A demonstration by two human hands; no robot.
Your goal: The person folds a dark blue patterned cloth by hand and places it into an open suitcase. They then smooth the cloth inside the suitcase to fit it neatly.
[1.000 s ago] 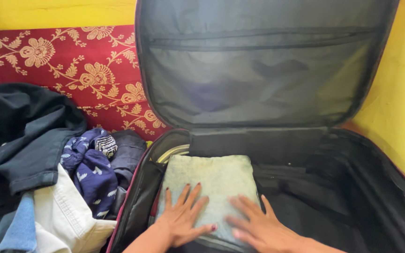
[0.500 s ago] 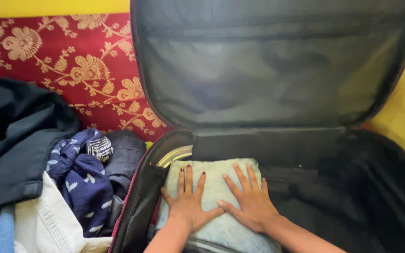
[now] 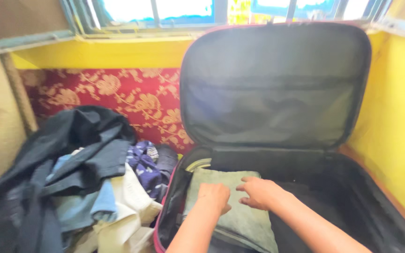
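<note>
Left hand (image 3: pixel 214 196): fingers curled, knuckles on the folded towel (image 3: pixel 240 220)
Right hand (image 3: pixel 258 192): fingers loosely bent, resting on towel
Advice: press flat into the suitcase (image 3: pixel 352 197) corner; smooth outward

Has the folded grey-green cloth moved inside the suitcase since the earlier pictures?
No. The folded cloth still lies in the suitcase's near-left corner, against its left wall; only the camera view changed.

Under my left hand (image 3: pixel 214 197) and right hand (image 3: pixel 258 192), the folded towel (image 3: pixel 240 220) looks nubby, matt cloth; the suitcase (image 3: pixel 277 84) lining is smooth, faintly sheeny fabric (synthetic-looking).
</note>
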